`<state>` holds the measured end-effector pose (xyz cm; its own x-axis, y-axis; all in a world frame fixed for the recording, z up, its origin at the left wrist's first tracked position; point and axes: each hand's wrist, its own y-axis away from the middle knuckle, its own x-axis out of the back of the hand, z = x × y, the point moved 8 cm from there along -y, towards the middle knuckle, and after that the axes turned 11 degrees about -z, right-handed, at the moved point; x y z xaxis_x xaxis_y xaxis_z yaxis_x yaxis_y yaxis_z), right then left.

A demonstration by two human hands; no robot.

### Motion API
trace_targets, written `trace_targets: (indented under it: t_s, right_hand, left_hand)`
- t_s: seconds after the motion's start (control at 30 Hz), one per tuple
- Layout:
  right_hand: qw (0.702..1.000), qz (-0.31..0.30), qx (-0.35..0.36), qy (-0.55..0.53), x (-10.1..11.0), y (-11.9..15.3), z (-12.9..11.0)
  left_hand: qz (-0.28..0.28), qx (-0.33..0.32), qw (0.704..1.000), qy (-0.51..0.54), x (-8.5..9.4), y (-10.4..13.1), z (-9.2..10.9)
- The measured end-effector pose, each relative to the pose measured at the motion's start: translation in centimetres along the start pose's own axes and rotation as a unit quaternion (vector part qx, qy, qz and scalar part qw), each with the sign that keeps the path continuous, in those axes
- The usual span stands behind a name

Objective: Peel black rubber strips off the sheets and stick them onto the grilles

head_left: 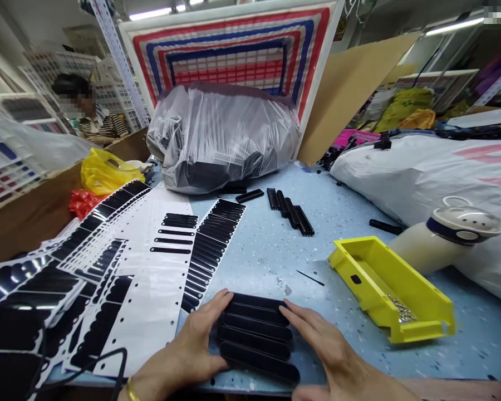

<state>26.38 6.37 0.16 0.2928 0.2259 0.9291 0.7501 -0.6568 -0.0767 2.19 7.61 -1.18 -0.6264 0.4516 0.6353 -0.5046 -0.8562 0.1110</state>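
Several long black bars (pixel 256 337) with rounded ends lie side by side at the table's front edge, the nearest one slightly askew. At their left ends is my left hand (pixel 196 340), thumb and fingers spread apart around the row, a fingertip touching the far bar. My right hand (pixel 323 345) is at the right ends, its fingers stretched out and a fingertip at the far bar's corner. Neither hand closes around a bar. Just behind my left hand lies a white sheet of black strip stickers (pixel 212 250). A thin dark stick (pixel 310 278) rests beyond my right hand.
A yellow bin (pixel 359 295) with small metal pieces stands right, beside a cream bottle (pixel 426 245) lying tilted. More black bars (pixel 290 211) lie farther back, before a plastic-wrapped bundle (pixel 225 139). Sticker sheets (pixel 146 289) cover the left, with a black cable (pixel 123 356). A person (pixel 100 120) is at far left.
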Motion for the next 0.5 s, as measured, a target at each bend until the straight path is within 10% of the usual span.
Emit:
trace_targets:
  t_s: [0.5]
  right_hand:
    - [0.949,0.004,-0.139,-0.284,0.1,-1.6,4.4]
  left_hand:
    - [-0.034,0.091,0.985,0.14,1.6,-0.6,-0.3]
